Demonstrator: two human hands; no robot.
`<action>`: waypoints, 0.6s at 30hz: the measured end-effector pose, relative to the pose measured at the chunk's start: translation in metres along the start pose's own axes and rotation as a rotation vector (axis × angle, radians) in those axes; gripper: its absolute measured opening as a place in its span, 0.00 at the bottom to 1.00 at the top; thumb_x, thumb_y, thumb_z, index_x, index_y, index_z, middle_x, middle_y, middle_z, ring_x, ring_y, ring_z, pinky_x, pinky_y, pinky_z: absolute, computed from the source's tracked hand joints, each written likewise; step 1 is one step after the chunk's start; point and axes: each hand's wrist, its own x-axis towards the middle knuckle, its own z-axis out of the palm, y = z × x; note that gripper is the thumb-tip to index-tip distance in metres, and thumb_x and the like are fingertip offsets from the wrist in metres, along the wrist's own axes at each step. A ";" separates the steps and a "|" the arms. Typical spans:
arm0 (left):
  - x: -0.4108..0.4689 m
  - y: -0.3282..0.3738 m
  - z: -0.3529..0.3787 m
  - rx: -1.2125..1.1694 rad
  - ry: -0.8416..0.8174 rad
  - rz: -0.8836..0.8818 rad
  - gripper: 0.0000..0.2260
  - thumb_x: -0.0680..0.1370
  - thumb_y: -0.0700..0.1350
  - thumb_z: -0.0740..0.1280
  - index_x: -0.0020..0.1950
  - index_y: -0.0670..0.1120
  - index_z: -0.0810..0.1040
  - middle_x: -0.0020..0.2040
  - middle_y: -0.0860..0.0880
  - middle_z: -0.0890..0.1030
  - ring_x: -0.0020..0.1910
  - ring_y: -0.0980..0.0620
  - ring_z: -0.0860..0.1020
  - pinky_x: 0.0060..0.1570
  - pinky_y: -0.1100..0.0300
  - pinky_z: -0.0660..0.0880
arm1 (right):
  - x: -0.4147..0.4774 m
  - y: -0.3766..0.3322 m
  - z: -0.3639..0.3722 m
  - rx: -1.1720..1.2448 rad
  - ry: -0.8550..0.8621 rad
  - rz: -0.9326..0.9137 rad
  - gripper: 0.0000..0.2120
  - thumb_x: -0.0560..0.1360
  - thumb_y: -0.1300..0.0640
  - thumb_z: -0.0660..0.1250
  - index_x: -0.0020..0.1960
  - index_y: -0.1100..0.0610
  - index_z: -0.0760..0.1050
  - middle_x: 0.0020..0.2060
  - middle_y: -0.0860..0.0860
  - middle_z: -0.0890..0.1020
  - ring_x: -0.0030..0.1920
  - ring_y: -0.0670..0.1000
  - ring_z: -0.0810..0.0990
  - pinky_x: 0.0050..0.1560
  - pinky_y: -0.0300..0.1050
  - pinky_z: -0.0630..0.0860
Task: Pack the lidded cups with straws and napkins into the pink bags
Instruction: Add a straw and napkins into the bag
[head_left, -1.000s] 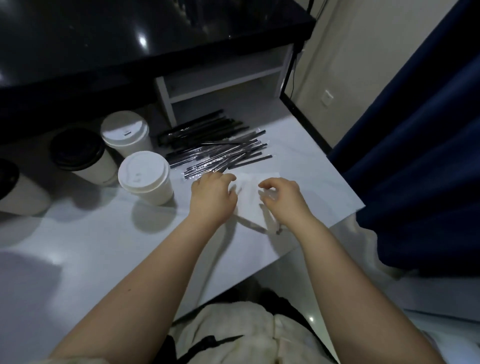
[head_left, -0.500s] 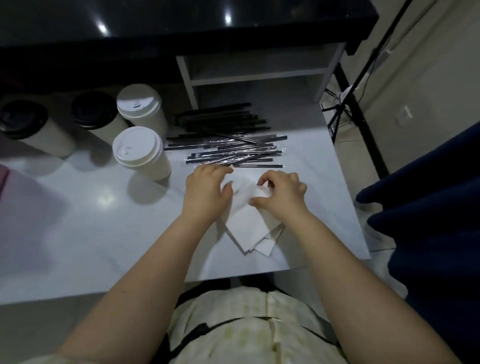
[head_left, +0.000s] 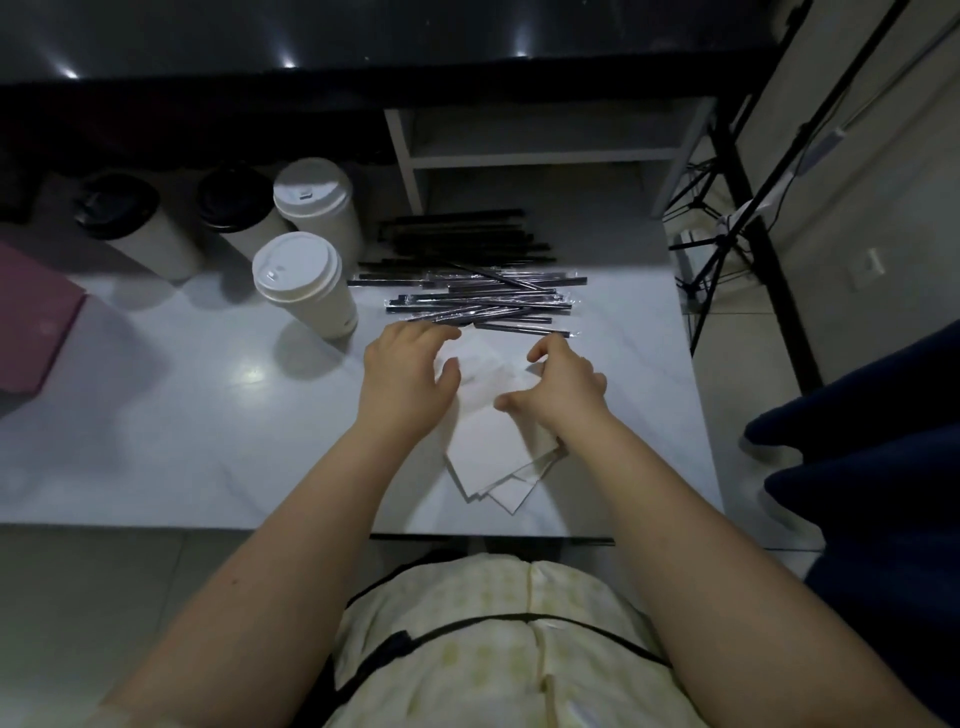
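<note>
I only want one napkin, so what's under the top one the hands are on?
More napkins: their corners fan out beneath the top napkin, on the table. The left hand and right hand cover the far part, so the count is unclear.

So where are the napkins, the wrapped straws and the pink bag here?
napkins (head_left: 493, 457), head view, bare lower corner of the stack.
wrapped straws (head_left: 478, 304), head view, middle of the pile.
pink bag (head_left: 31, 322), head view, its side at the left edge.
</note>
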 end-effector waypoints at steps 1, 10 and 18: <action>0.000 0.001 0.000 0.001 0.001 0.004 0.15 0.76 0.45 0.67 0.63 0.48 0.79 0.60 0.48 0.79 0.64 0.44 0.72 0.63 0.49 0.67 | 0.000 0.000 0.000 0.016 -0.022 0.024 0.27 0.61 0.44 0.80 0.49 0.46 0.65 0.40 0.39 0.70 0.49 0.50 0.64 0.50 0.47 0.62; 0.001 0.007 -0.002 -0.020 0.017 0.003 0.15 0.76 0.44 0.67 0.63 0.49 0.78 0.59 0.48 0.79 0.64 0.45 0.71 0.61 0.50 0.64 | -0.003 -0.002 -0.016 0.144 -0.183 -0.027 0.15 0.63 0.56 0.80 0.36 0.51 0.73 0.33 0.44 0.74 0.38 0.49 0.75 0.44 0.45 0.73; -0.009 0.007 -0.017 -0.043 0.050 -0.053 0.16 0.77 0.44 0.67 0.65 0.47 0.78 0.61 0.47 0.79 0.64 0.44 0.72 0.63 0.48 0.67 | -0.018 -0.015 -0.036 0.445 -0.196 -0.320 0.12 0.69 0.64 0.73 0.38 0.51 0.73 0.34 0.42 0.77 0.38 0.44 0.74 0.42 0.41 0.71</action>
